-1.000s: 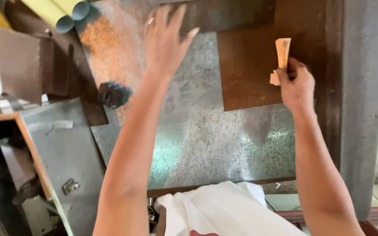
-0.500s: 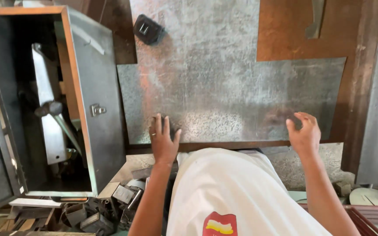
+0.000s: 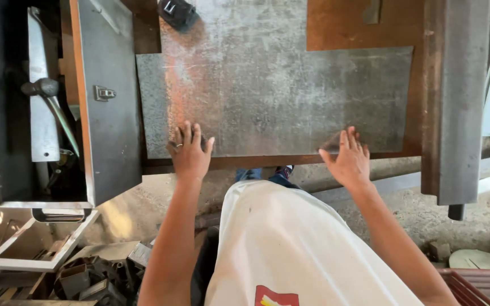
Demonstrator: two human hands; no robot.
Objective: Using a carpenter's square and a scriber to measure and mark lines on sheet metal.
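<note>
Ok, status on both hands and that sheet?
Left hand and right hand open, both flat on the sheet's near edge. Sheet flat on the bench. Small black tool lies at the far edge.

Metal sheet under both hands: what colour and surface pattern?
The metal sheet is dull grey with a mottled, spangled finish, seen in the head view.

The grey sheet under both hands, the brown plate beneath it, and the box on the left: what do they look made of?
The grey sheet looks like galvanized steel: dull, mottled grey with scuff marks. Left hand and right hand rest at its near edge. The brown plate seems rusted steel, flat orange-brown. The box looks like plain grey sheet metal with a small latch; coating unclear.
</note>
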